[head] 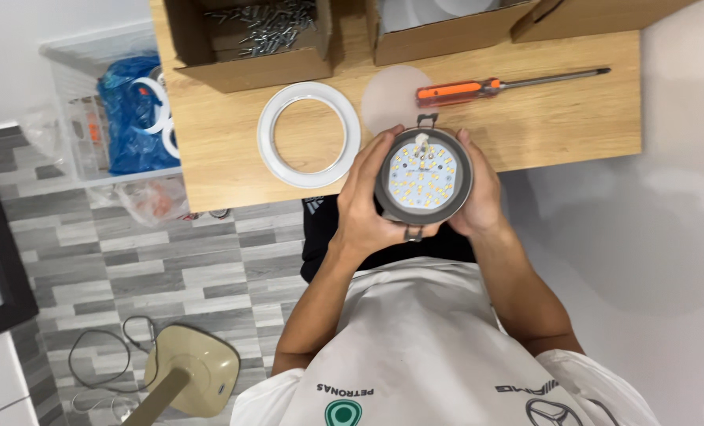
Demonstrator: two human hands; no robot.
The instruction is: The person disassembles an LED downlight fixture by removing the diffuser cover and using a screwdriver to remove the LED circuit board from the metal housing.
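Both hands hold a round grey lamp housing (424,177) with a white disc of small yellow light chips facing up, just in front of the wooden table's (226,150) near edge. My left hand (365,207) wraps its left side and my right hand (480,193) cups its right side. A white ring (309,134) lies flat on the table to the left. A frosted round disc (389,96) lies behind the housing. An orange-handled screwdriver (494,85) rests on the table beyond it, shaft pointing right.
A cardboard box of screws (253,35) and two more boxes (439,31) line the table's far side. A clear bin (108,110) with blue bags stands left of the table. A beige stand base (198,371) with a cable sits on the grey floor.
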